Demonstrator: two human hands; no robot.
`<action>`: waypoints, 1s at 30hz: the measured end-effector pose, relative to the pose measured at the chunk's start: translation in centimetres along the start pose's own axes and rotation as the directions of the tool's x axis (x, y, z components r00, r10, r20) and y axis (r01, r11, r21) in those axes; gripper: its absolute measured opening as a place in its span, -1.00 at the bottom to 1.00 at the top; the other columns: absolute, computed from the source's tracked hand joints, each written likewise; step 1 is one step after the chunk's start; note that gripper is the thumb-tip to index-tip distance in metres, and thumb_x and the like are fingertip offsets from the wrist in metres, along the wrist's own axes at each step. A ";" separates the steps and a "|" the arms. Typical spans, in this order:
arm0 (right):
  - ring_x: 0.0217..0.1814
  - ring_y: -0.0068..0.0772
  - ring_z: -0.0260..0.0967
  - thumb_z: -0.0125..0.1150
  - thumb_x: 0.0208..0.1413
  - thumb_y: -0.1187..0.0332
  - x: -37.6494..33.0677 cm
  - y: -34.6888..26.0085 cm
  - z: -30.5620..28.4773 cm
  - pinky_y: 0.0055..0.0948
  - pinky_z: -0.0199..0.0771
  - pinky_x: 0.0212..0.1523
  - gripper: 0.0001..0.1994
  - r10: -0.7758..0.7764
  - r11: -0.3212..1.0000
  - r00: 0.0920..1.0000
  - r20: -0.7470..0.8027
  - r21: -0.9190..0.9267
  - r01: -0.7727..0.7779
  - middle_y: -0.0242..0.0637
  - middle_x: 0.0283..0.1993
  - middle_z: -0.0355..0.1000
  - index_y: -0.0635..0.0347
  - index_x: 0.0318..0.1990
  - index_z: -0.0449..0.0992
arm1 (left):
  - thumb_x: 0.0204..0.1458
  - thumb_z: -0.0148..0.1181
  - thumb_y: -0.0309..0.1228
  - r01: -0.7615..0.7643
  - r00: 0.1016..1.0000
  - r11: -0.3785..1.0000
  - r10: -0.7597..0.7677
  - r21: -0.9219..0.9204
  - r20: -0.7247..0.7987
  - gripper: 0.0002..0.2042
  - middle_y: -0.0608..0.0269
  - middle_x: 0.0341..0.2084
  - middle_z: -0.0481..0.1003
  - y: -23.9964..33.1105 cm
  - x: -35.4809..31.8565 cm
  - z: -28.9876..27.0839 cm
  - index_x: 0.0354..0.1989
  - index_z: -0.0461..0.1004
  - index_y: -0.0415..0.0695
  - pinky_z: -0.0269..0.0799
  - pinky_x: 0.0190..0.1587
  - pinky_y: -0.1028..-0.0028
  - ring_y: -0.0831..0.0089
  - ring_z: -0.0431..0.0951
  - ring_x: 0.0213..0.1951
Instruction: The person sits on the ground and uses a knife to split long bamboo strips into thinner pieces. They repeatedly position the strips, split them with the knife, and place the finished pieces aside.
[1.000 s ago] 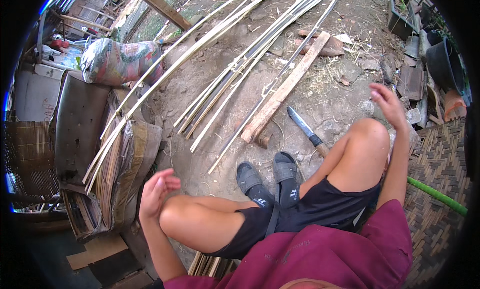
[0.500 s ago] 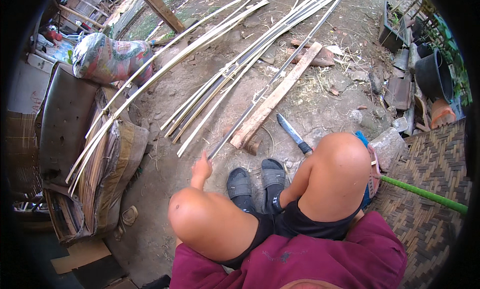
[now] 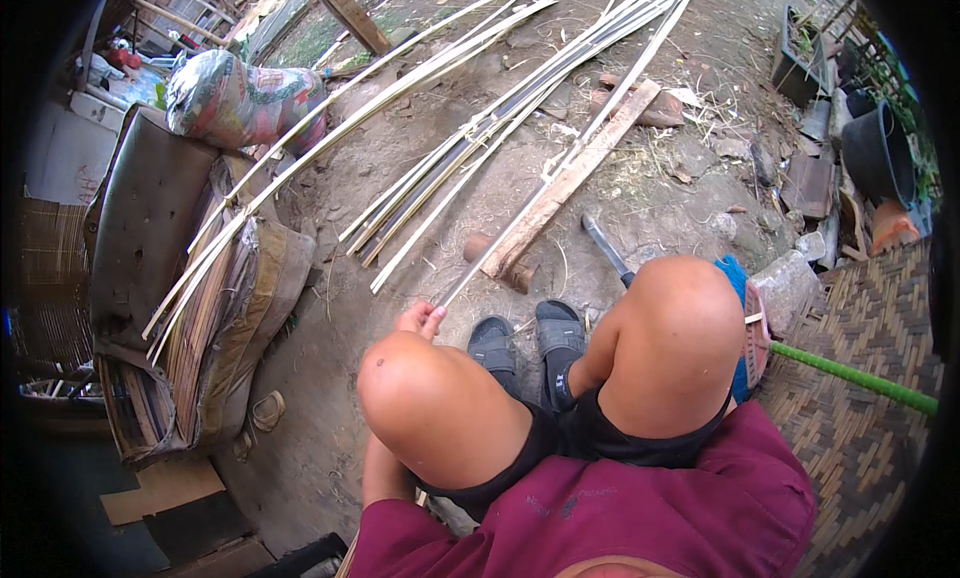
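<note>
My left hand (image 3: pixel 420 320), beyond my left knee, pinches the near end of a long thin bamboo strip (image 3: pixel 494 247). The strip slants away to the upper right along a rough wooden plank (image 3: pixel 570 183), and a pale, loose shaving curls up on it partway. A large knife (image 3: pixel 603 248) points away from my right knee, its dark handle running behind the knee. My right hand is hidden there, so whether it grips the handle does not show. Left of the plank, more bamboo strips (image 3: pixel 455 163) lie in a bundle on the ground.
Longer pale strips (image 3: pixel 330 138) rest across a worn carton (image 3: pixel 270 308) holding slats at the left. A stuffed sack (image 3: pixel 240 103) stands behind it. On the right are a woven bamboo mat (image 3: pixel 850 348), a green-handled tool (image 3: pixel 850 378), a stone (image 3: pixel 785 288) and a black tub (image 3: pixel 880 153).
My left hand has shifted slightly and the strip now shows a paler side, lying closer along the plank. The knife handle is now more covered by my knee. The whole view has shifted a little.
</note>
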State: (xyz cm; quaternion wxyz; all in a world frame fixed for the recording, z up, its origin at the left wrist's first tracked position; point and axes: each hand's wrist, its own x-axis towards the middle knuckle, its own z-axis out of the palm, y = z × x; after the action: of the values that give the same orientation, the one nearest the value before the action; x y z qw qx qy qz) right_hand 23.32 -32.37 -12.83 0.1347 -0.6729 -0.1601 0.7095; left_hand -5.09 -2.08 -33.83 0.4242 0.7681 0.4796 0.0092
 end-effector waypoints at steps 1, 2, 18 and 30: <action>0.13 -0.25 0.34 0.28 0.04 -0.16 -0.2 0.5 0.2 -0.24 0.34 0.11 -0.32 0.004 1.000 1.000 0.000 0.013 -0.004 -0.28 0.12 0.43 0.04 0.23 0.40 | 0.20 0.23 -0.11 -0.008 1.000 0.995 0.011 0.103 -0.026 -0.66 0.26 -0.56 0.54 -0.6 0.0 1.3 -0.24 0.56 -0.20 0.36 -0.41 0.37 0.47 0.50 -0.48; 0.11 -0.26 0.34 0.28 0.05 -0.14 -0.6 1.1 0.4 -0.24 0.34 0.09 -0.33 0.007 1.000 1.000 -0.006 0.027 -0.007 -0.28 0.10 0.43 0.05 0.23 0.39 | 0.19 0.22 -0.07 -0.020 0.998 0.979 0.031 0.203 -0.050 -0.64 0.20 -0.55 0.56 -0.8 0.1 2.6 -0.23 0.57 -0.19 0.39 -0.38 0.33 0.42 0.53 -0.46; -0.40 -0.38 0.35 0.20 0.21 0.19 16.1 20.6 -10.1 -0.36 0.42 -0.39 -0.58 -0.103 0.638 0.750 -0.654 0.535 0.554 -0.33 -0.32 0.38 0.19 0.12 0.31 | 0.17 0.18 0.04 -0.208 0.962 0.914 0.256 0.349 -0.097 -0.56 0.00 -0.55 0.55 4.8 3.2 -0.4 -0.26 0.57 -0.16 0.40 -0.36 0.14 0.15 0.57 -0.47; -0.45 -0.48 0.46 0.25 0.14 0.29 19.8 9.6 -12.5 -0.36 0.48 -0.38 -0.50 -0.398 0.891 0.547 -0.736 -0.169 0.421 -0.17 -0.33 0.53 0.17 0.23 0.32 | 0.27 0.05 -0.11 -0.187 0.977 0.871 0.214 0.454 -0.008 -0.64 -0.24 -0.49 0.53 -0.6 3.2 6.4 -0.29 0.49 -0.22 0.40 -0.26 -0.08 -0.27 0.54 -0.29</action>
State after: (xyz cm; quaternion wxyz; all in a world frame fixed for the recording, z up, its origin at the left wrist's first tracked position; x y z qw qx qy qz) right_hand 34.92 -32.55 -35.33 0.3596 -0.8470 -0.2318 0.3154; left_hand -1.06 -3.69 -39.60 0.2173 0.8903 0.3985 -0.0363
